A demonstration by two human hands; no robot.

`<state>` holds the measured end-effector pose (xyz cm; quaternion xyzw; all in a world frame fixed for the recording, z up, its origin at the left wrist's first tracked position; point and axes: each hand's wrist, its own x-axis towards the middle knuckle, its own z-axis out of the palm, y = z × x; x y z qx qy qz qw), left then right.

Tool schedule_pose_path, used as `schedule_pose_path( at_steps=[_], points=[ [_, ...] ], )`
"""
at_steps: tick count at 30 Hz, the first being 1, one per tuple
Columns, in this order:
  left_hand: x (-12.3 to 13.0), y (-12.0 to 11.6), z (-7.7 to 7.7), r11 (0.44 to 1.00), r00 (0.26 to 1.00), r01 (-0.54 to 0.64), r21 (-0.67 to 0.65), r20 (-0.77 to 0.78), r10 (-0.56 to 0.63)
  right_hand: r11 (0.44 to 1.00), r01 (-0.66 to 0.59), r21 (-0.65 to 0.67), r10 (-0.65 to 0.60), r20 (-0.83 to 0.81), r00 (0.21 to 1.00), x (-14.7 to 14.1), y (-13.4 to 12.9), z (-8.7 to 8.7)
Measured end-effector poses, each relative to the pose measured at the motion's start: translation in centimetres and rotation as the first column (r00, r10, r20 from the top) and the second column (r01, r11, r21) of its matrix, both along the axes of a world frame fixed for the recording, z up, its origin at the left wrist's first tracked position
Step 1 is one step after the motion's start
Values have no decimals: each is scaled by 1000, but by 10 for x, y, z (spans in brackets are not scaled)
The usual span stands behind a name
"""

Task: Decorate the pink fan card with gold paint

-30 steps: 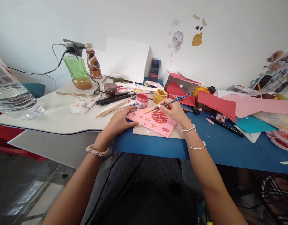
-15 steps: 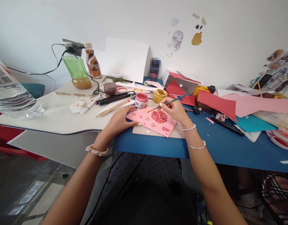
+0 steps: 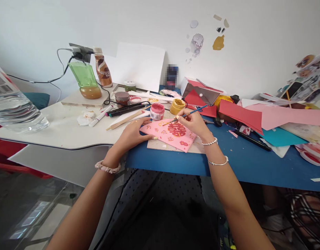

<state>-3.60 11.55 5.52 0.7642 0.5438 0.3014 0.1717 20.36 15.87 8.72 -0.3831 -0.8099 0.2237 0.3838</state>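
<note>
Our left hand (image 3: 133, 134) lies flat on the pink card (image 3: 172, 137), steadying it on a wooden board (image 3: 175, 148), while our right hand (image 3: 192, 123) pinches a fine paintbrush (image 3: 189, 114) low on its handle for control, its tip over the card's corner. Just beyond stand an open pink paint jar (image 3: 157, 111) and gold paint jar (image 3: 177, 106).

blue tabletop (image 3: 243, 166) under red paper (image 3: 240, 116)
</note>
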Motion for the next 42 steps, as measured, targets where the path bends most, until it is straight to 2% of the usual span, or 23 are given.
schedule_pose_path(
  at_steps=[18, 42],
  points=[
    [-1, 0, 0, 1000, 1000, 10, 2, 2, -10, 996, 84, 27, -85, 25, 996, 0, 1, 2],
    [0, -1, 1, 1000, 1000, 11, -7, 3, -11, 996, 81, 30, -81, 0, 997, 1, 0, 2]
  ],
)
